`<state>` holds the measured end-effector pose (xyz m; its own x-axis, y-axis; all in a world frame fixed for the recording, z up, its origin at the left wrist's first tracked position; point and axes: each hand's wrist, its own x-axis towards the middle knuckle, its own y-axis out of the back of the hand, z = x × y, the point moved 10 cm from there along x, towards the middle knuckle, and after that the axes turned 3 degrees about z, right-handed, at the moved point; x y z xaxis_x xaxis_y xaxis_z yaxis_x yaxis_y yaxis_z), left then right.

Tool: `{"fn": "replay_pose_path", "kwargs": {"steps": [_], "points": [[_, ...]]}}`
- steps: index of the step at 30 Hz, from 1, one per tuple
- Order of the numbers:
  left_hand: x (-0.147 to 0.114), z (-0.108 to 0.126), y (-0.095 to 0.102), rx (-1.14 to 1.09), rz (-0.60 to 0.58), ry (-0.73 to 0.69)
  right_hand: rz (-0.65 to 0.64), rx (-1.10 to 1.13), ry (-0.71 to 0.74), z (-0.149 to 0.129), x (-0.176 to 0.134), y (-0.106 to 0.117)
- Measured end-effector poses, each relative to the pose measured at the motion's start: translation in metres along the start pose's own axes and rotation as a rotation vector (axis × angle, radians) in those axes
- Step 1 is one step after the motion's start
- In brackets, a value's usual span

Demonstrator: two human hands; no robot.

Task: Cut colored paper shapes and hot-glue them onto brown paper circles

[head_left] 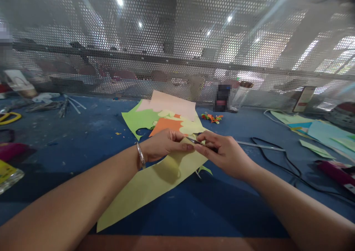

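Note:
My left hand [169, 145], with a silver bangle at its wrist, pinches pale yellow paper [144, 193] between thumb and fingers. A long stretch of this paper slants below the hands toward the front left. My right hand [222, 153] is closed around small pointed scissors [192, 140]; their dark metal blades meet the paper by my left fingertips. The handles are mostly hidden in the palm. Just beyond my hands lie an orange sheet [166, 126], a green sheet [133, 121] with cut-out curves, and a pale pink sheet [173, 105]. A green scrap [205, 169] sits under my right hand.
Small orange and green paper pieces [212, 117] lie farther back. At right are coloured sheets [324, 132], a black cord [273, 164] and a magenta tool [335, 173]. Yellow-handled scissors [11, 118] rest at left. A perforated metal panel [177, 40] stands behind the blue table [222, 210].

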<state>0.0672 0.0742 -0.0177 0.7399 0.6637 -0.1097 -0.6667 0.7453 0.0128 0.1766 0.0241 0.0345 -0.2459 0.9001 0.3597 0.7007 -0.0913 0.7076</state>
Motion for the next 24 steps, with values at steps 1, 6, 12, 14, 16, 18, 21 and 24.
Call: {"fn": "replay_pose_path", "kwargs": {"steps": [1,6,12,14,16,18,21,24], "points": [[0.0,0.001,0.0,0.02,-0.001,-0.006,0.002,-0.005,0.001,0.0,0.0,0.0],[-0.002,0.006,0.002,0.093,0.006,-0.036,-0.008,0.003,0.0,0.001,0.0,-0.001],[-0.007,0.006,-0.002,0.094,0.022,0.048,0.001,0.013,-0.008,-0.003,0.0,0.001],[-0.008,0.007,-0.002,0.128,0.016,0.06,0.0,0.018,-0.011,-0.004,-0.001,0.001],[-0.01,0.012,0.003,0.2,0.019,0.056,-0.002,0.016,-0.018,-0.004,-0.001,0.002],[-0.013,0.021,0.016,0.346,0.042,0.037,-0.001,0.013,-0.031,-0.002,-0.001,0.003],[-0.019,0.041,0.046,0.771,0.127,-0.037,0.005,0.014,-0.035,-0.001,-0.001,0.005],[-0.029,0.059,0.084,1.252,0.356,-0.053,0.015,0.004,-0.014,-0.002,0.0,0.007]]}}
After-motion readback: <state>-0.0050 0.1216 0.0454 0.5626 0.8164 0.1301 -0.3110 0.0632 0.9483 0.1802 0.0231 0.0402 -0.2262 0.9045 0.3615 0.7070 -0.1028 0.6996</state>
